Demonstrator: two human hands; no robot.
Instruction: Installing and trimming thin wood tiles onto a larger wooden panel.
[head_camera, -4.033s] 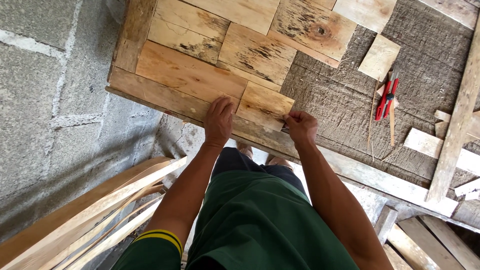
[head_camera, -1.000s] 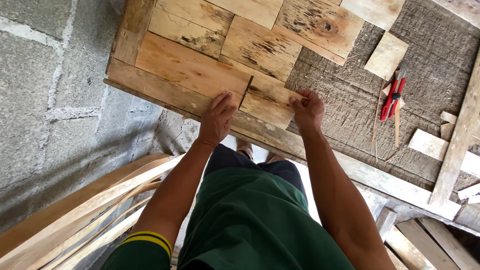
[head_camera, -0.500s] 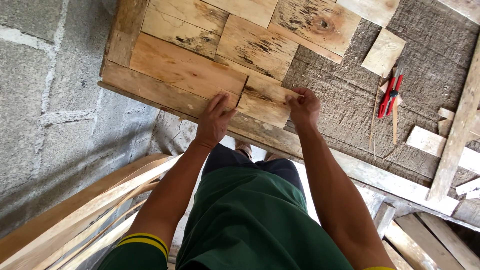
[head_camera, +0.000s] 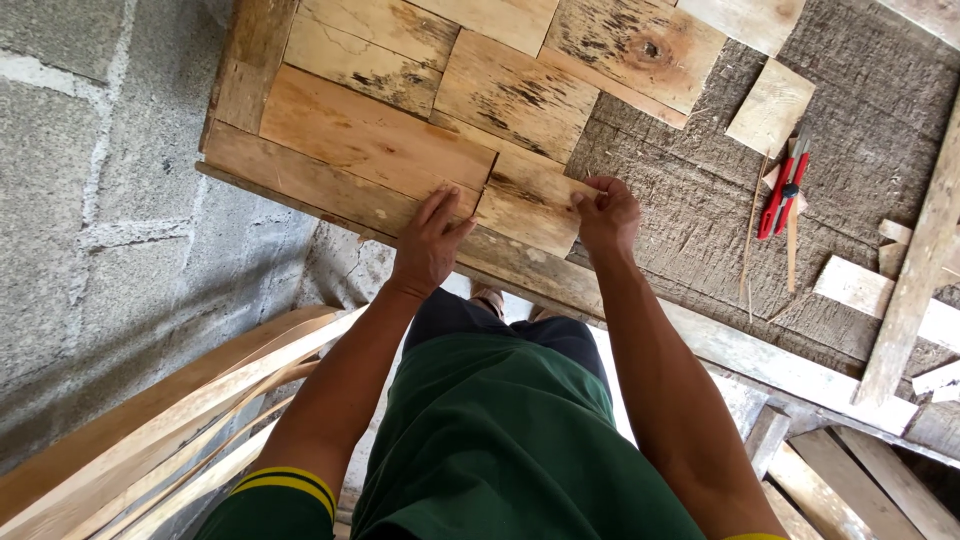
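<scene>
A small, light wooden piece (head_camera: 528, 205) lies among other flat wood pieces laid side by side on a grey, rough board (head_camera: 700, 210). My left hand (head_camera: 428, 240) presses on its left end with fingers spread flat. My right hand (head_camera: 606, 212) grips its right end, fingers curled over the edge. A longer orange-toned plank (head_camera: 370, 135) lies just left of the piece, touching it.
A loose square wood offcut (head_camera: 770, 108) lies at the upper right. Red utility knives (head_camera: 785, 185) and a thin stick rest right of my hands. Bent wood strips (head_camera: 170, 420) lean at lower left by a grey block wall (head_camera: 90, 200). Slats (head_camera: 915, 270) at right.
My hands have shifted slightly on the small wooden piece; its left end now sits closer against the longer plank. The view has moved a little.
</scene>
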